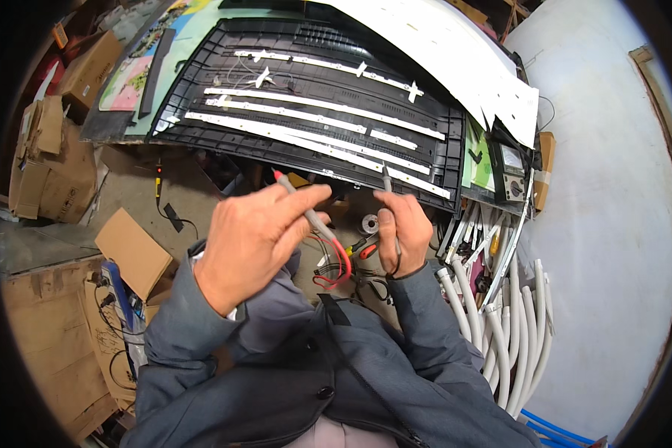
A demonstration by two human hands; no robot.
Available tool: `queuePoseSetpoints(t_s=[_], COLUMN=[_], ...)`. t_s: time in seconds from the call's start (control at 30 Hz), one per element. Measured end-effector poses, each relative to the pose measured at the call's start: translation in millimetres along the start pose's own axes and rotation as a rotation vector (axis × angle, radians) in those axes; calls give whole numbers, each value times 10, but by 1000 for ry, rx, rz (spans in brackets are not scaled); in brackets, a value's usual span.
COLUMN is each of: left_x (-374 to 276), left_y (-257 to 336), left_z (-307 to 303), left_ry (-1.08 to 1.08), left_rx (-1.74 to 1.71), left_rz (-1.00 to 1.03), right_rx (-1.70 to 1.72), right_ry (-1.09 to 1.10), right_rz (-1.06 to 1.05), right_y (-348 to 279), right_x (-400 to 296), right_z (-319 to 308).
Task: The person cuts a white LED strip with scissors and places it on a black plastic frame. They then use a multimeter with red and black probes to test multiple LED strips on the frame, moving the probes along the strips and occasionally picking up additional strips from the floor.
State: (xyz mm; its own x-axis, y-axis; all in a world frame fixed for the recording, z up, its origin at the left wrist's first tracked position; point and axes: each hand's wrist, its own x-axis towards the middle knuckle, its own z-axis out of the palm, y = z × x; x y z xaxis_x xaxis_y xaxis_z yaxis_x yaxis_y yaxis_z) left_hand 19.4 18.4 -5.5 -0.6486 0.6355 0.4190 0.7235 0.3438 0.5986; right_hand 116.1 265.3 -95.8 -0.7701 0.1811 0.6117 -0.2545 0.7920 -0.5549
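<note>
My left hand holds a red-tipped multimeter test probe, its tip pointing up and left near the front edge of a black plastic TV back cover. In my right hand is the black test probe, with its tip at or just above the lowest white LED backlight strips; contact cannot be told. Further strips lie across the cover. An analog multimeter stands at the right edge of the table.
White sheets overhang the table's back right. Below right are bundled white tubes. Cardboard boxes stand at the left. A solder spool, a screwdriver and cables lie below the table edge. A soldering iron hangs at front left.
</note>
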Motion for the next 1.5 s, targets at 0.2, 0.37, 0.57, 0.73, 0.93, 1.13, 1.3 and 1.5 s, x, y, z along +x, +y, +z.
queuePoseSetpoints(t_s=[0.2,0.37,0.57,0.73,0.93,1.13,1.3,1.5], left_x=[201,202,247,299,381,405,391,384], left_y=[-503,-900,-1007,-1126,-1226,-1232,-1238,-1240], left_z=[58,319,583,774,1008,1056,1097,1118], left_ry=[68,39,-92,-202,-160,-140,-174,-182], left_rx=[-20,-160,-251,-185,-163,-159,-164,-170], left_rz=[126,145,66,149,274,329,273,254], right_rx=[174,226,161,72,297,353,331,297], right_ry=[54,67,86,116,145,102,70,55], right_rz=[242,352,307,206,428,460,475,471], right_y=[199,316,329,377,490,485,492,483], right_x=[138,152,174,255,236,274,283,337], right_z=[204,326,362,325,370,399,439,485])
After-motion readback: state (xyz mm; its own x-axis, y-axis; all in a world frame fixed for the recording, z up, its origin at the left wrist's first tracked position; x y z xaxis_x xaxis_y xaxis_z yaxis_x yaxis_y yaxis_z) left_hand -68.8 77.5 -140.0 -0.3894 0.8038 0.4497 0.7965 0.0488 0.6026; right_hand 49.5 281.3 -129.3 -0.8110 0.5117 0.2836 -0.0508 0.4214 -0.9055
